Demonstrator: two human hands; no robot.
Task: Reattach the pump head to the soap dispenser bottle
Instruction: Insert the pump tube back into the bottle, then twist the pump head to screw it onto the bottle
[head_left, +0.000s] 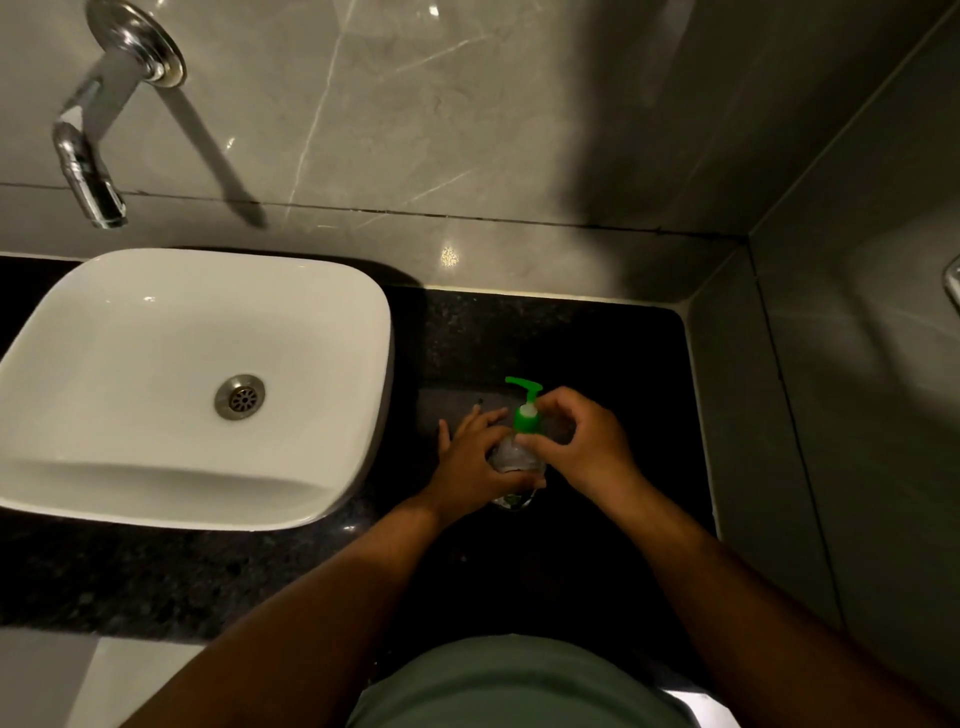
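Pump head (525, 410) pinched by right hand (582, 447) fingers; left hand (475, 457) grips bottle (511, 460).

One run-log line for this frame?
left hand steadies bottle | right hand on green pump head collar | on counter

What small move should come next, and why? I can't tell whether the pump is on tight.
Probably twist the collar with the right hand. The green pump head already sits on the clear bottle, which the left hand steadies on the counter; whether it is tight cannot be seen.
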